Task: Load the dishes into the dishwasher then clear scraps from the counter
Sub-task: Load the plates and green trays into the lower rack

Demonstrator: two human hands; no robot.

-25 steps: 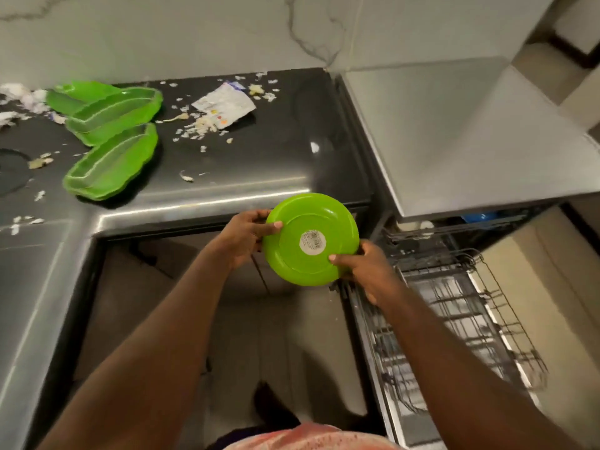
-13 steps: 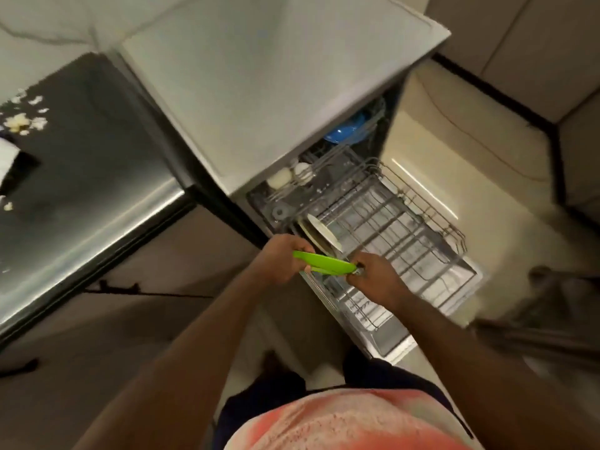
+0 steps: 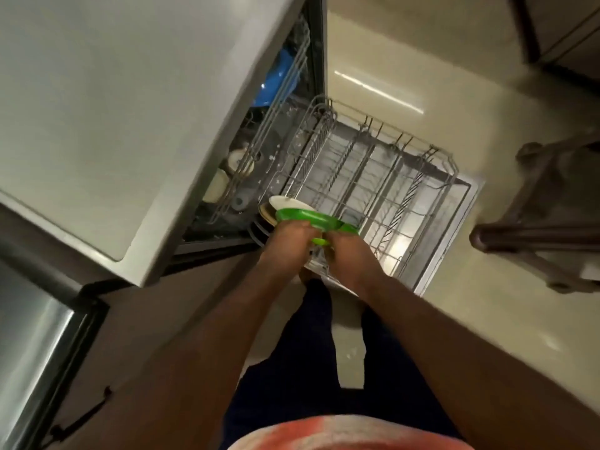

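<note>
A round green plate (image 3: 311, 218) stands on edge over the near end of the dishwasher's pulled-out lower rack (image 3: 383, 190). My left hand (image 3: 285, 245) grips its left side and my right hand (image 3: 344, 251) grips its right side, close together. Just behind the green plate, a white plate (image 3: 285, 203) and darker dishes stand in the rack slots. The rest of the rack holds nothing I can see.
The dishwasher's grey top (image 3: 130, 108) fills the upper left. Its upper rack (image 3: 276, 102) holds a blue dish (image 3: 276, 79) and pale cups. A dark counter edge (image 3: 35, 336) is at lower left. Dark furniture legs (image 3: 535, 232) stand on the floor at right.
I have leaned further over the dishwasher. Both hands have carried the green plate down to the rack, turned it on edge, and drawn closer together beside the white plate.
</note>
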